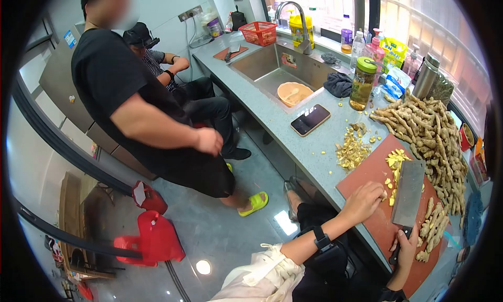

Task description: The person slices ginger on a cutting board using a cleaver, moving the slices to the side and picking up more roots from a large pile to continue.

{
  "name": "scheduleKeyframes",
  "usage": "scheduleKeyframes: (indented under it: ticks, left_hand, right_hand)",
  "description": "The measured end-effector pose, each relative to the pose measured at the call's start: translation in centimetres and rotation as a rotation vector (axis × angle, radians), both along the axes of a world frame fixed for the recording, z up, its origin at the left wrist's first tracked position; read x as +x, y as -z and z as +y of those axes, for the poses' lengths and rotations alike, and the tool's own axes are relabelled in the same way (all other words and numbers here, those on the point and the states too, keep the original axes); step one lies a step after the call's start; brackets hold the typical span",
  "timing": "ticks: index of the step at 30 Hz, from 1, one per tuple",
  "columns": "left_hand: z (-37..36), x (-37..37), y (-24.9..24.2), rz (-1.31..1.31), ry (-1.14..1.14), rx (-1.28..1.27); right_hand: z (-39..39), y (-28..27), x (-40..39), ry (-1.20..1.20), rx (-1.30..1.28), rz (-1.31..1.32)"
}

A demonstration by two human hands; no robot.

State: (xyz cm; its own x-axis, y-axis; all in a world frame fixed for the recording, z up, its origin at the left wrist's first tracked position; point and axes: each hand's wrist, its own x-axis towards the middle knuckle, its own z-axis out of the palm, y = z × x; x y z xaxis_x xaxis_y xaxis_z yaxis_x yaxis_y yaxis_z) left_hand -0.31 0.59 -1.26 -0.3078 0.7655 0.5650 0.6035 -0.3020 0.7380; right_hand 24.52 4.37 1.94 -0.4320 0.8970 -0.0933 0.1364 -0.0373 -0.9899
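My right hand (405, 249) is closed round the black handle of a cleaver (408, 194), whose broad blade lies over the reddish-brown cutting board (367, 179). To the left of the blade, my left hand (364, 201) has its fingers bent together on a small piece of ginger (384, 195), mostly hidden by the fingertips. Yellow slices of cut ginger (396, 158) lie along the blade's far end. Several whole ginger roots (434, 226) rest on the board to the right of the cleaver.
A big heap of ginger (429, 134) borders the board. Peelings (353, 150), a phone (310, 119) and a green-lidded jar (362, 84) are on the counter. Beyond is a sink (267, 74) with a bowl (294, 94). A person in black (131, 103) stands left; another sits behind.
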Motion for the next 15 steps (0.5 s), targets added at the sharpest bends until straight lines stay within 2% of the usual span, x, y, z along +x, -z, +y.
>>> scheduleKeyframes:
  ticks: [15]
  left_hand:
    - [-0.05, 0.01, -0.22, 0.011, -0.012, 0.017]
  right_hand:
    - [-0.09, 0.38, -0.04, 0.016, -0.002, 0.027]
